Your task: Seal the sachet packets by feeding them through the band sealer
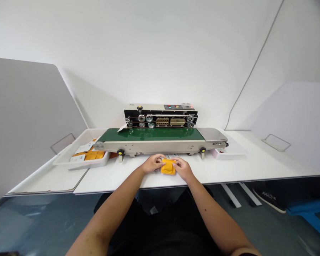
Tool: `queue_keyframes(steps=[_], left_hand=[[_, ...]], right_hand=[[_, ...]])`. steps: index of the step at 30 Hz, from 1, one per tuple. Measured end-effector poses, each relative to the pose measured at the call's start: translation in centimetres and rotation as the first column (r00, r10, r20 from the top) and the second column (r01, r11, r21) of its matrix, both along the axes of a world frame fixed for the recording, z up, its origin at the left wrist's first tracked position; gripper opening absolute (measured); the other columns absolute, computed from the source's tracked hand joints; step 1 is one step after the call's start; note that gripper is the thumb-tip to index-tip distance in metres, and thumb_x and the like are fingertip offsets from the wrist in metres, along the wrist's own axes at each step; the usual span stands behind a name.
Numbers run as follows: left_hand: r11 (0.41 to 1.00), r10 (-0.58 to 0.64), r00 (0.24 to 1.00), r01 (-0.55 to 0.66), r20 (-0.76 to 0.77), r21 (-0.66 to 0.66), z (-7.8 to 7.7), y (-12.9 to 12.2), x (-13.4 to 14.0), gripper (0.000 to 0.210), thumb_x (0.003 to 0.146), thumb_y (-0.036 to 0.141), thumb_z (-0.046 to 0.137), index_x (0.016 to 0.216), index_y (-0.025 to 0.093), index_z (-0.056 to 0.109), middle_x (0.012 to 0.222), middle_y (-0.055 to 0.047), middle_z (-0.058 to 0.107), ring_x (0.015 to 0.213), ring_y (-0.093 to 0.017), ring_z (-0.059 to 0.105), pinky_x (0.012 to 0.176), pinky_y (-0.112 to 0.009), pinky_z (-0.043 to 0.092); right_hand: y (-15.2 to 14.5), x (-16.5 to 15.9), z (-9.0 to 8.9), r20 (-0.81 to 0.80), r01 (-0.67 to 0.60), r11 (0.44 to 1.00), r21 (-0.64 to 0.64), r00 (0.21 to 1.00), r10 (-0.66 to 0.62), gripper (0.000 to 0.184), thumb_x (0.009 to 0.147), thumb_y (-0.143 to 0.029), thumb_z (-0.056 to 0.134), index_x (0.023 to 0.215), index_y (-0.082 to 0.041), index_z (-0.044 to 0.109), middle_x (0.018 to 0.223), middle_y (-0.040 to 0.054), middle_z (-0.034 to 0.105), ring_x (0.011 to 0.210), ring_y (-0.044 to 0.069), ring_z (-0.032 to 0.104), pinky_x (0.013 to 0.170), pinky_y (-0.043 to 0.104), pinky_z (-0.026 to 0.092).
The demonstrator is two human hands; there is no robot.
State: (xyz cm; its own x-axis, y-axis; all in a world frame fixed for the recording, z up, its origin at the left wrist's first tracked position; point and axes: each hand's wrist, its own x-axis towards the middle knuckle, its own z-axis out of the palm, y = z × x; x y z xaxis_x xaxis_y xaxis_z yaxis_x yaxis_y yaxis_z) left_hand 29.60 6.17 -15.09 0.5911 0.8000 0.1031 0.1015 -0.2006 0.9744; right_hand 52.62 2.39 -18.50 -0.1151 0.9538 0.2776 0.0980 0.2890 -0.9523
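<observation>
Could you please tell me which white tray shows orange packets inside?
The left tray: orange packets lie in it, while the right tray shows none.

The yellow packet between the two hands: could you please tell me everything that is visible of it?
The yellow packet is small, roughly square and lightly creased, and looks like soft plastic or foil. I can make out no print on the visible side. Both hands have it in their grip, the left hand at its upper left and the right hand at its upper right, over the white table, on the near side of the conveyor machine. Whether it is sealed or touches the table, I cannot tell.
</observation>
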Motion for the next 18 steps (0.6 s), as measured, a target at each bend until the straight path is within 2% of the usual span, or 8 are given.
queue_keyframes(steps=[13,18], left_hand=[[0.996,0.084,0.992,-0.082,0.093,-0.029,0.12,0.14,0.16,0.049,0.075,0.048,0.078,0.102,0.02,0.047,0.057,0.008,0.058,0.04,-0.007,0.049,0.042,-0.015,0.034],[0.999,0.046,0.996,-0.044,0.074,-0.019,0.16,0.04,0.12,0.049,0.075,0.048,0.078,0.102,0.018,0.051,0.058,0.007,0.058,0.042,-0.007,0.049,0.044,-0.017,0.037]], right_hand=[[0.26,0.15,-0.53,-0.091,0.071,0.997,-0.006,0.993,-0.071,0.035,0.079,-0.046,0.068,0.102,-0.021,0.059,0.068,-0.0026,0.058,0.059,0.014,0.052,0.058,0.025,0.043],[-0.01,0.15,-0.1,-0.069,0.041,0.999,0.014,0.997,-0.04,0.031,0.08,-0.047,0.067,0.094,-0.022,0.056,0.065,-0.0044,0.054,0.058,0.013,0.05,0.057,0.024,0.041]])
